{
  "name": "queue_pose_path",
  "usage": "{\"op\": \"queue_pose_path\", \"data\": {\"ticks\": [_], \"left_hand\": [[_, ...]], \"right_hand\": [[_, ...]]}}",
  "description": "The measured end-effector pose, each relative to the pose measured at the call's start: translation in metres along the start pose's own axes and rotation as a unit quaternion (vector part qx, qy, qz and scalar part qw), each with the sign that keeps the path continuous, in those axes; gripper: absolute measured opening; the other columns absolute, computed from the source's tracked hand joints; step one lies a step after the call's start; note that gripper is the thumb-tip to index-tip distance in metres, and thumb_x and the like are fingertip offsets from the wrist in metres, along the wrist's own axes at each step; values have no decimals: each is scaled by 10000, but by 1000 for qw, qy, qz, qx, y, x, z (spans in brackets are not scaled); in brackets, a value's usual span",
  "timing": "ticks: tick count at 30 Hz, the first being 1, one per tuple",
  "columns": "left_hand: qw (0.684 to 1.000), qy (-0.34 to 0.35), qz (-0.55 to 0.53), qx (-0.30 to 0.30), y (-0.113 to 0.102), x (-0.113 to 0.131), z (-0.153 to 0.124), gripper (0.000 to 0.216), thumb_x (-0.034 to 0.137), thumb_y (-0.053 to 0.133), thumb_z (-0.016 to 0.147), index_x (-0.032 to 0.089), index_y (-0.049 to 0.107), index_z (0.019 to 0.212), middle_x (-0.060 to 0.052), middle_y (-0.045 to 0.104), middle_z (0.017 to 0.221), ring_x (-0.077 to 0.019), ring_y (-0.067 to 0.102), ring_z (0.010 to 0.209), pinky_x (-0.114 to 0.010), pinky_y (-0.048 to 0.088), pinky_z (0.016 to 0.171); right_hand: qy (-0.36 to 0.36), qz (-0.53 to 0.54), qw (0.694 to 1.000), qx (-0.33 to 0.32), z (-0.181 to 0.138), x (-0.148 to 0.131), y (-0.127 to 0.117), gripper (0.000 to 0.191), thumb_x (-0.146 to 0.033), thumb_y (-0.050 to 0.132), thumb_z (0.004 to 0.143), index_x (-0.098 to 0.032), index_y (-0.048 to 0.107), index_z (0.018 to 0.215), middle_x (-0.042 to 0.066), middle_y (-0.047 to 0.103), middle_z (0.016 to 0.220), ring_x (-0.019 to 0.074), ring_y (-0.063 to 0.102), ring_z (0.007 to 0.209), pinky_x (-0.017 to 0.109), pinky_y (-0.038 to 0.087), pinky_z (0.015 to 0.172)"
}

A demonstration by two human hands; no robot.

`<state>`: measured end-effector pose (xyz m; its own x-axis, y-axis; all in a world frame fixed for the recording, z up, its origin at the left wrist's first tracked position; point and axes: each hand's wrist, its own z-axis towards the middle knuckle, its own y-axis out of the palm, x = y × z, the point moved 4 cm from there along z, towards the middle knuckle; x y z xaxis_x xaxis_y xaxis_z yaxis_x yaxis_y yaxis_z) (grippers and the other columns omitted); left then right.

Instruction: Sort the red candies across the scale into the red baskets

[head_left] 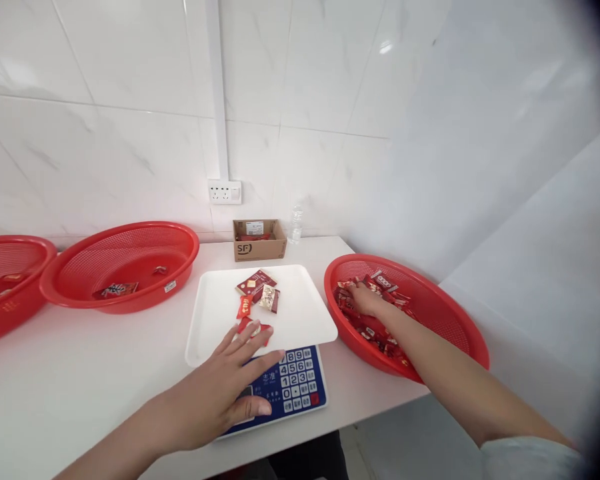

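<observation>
A white tray (300, 313) lies on a blue scale (295, 383) with a number keypad. Several small red sweet packets (257, 283) lie on the tray. My left hand (220, 390) rests flat with fingers spread over the scale's front, its fingertips touching a red packet (258, 329) at the tray's near edge. My right hand (364, 298) reaches into the red basket (453, 313) on the right, among many red packets (380, 330); its fingers are buried in them.
Two more red baskets stand at the left: a middle basket (125, 250) with a few packets and a far-left basket (10, 267). A small cardboard box (259, 241) and a clear bottle (295, 225) stand by the tiled wall under a socket (225, 192).
</observation>
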<state>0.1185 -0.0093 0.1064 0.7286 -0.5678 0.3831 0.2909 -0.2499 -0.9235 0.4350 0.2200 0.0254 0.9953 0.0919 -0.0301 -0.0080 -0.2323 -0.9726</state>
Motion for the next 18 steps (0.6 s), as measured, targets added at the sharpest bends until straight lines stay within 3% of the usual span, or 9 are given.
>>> {"op": "queue_pose_path", "data": {"ticks": [6,11,14,18], "left_hand": [[992,-93,35,74,13,-34,-16,568,483,365,943,375,182,1470,-1,224,1550,-293,81,1436,-584,226,1118],[994,-73,53,68,16,-35,-13,544,485,360,944,383,219,1459,4,283,1532,-285,124,1434,-577,238,1119],[995,-79,45,45,17,-35,-10,549,501,337,945,374,208,1464,-2,255,1541,-282,116,1434,-580,225,1121],[995,-76,33,52,18,-38,-7,543,501,340,945,360,235,1458,-20,252,1543,-277,117,1434,-568,216,1127]], "right_hand": [[35,8,999,-12,-9,2,-14,322,-334,562,899,-175,563,1178,77,590,1183,199,608,980,407,521,821],[61,43,992,101,-34,-13,-66,296,-332,461,938,-142,583,1129,128,632,1113,254,606,1005,437,488,828],[4,97,983,159,-61,-43,-89,331,-351,385,953,-205,538,1208,96,657,1128,256,606,1037,372,477,819],[-109,191,965,145,-99,-96,-79,391,-373,455,915,-277,482,1292,30,690,1109,191,651,947,294,489,792]]}}
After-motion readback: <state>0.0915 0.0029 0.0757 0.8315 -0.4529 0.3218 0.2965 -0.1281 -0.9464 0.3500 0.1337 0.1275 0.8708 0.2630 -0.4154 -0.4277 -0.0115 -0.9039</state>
